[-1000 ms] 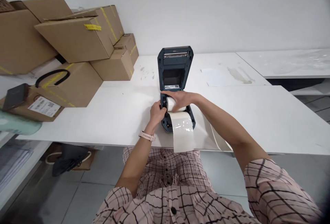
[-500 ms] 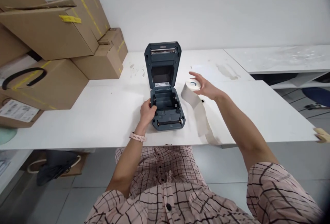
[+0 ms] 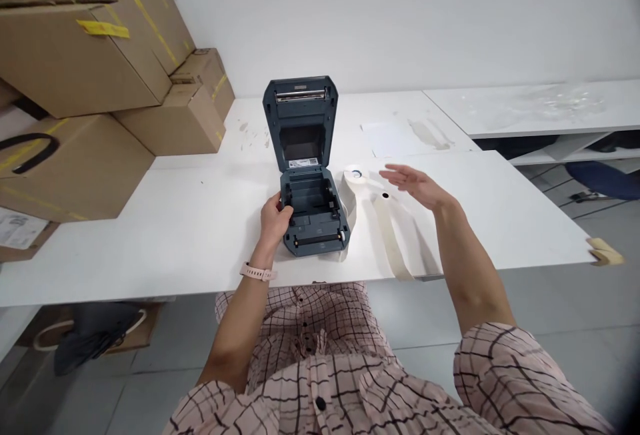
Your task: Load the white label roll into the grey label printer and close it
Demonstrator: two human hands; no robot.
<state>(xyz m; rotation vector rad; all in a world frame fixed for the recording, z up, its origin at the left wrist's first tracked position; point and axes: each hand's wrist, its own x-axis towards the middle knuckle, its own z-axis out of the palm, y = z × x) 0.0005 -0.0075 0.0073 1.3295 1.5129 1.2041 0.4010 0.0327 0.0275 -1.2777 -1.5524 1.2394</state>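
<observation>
A dark grey label printer (image 3: 315, 225) stands on the white table with its lid (image 3: 301, 118) raised, its inner bay holding no roll. My left hand (image 3: 276, 220) grips the printer's left side, thumb over the rim. Right beside the printer rests a roll of white labels (image 3: 354, 175), its loose strip hanging down along the printer's right side. Off to the right of that roll, my right hand (image 3: 411, 183) hovers with fingers stretched out, holding nothing. Below it lie a small black-centred round thing (image 3: 385, 195) and a pale paper strip (image 3: 393, 241) running to the table's front edge.
Stacked cardboard boxes (image 3: 125, 55) fill the table's left end. A white sheet (image 3: 385, 138) lies behind my right hand. Clear plastic (image 3: 565, 101) covers part of the back right table (image 3: 505, 129). A blue chair (image 3: 605, 180) stands at the far right.
My right hand has let go of the label roll and drawn away to the right. The roll now sits closer against the printer. My left hand keeps its grip; the view has shifted slightly.
</observation>
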